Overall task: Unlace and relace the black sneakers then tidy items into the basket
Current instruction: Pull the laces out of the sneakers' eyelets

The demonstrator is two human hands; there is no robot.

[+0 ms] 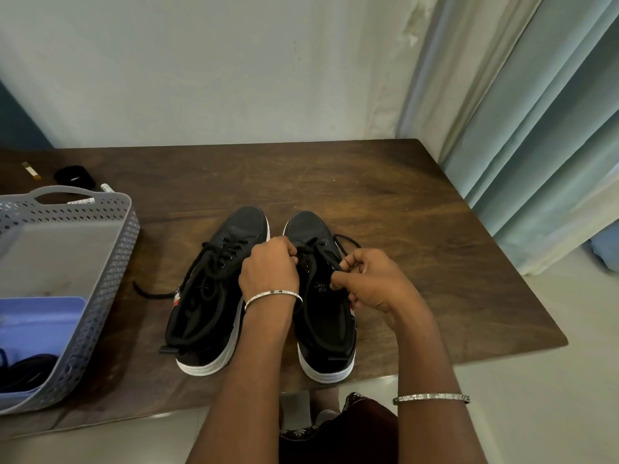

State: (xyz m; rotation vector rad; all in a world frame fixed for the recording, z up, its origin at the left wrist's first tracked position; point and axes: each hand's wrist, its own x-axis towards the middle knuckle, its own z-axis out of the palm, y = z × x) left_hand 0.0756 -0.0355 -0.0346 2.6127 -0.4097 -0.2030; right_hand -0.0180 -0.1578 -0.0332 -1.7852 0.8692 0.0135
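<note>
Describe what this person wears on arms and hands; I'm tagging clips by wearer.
Forearms are unsleeved, no gloves. The left hand has a thin silver bangle at its wrist; the right hand has a matching bangle higher up the forearm.

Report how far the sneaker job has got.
Done: nothing clearly; the left black white-soled sneaker sits laced but untied. In hand: left hand and right hand pinch the right sneaker's lace. Left: tying, then tidying into the grey perforated plastic basket.
</note>
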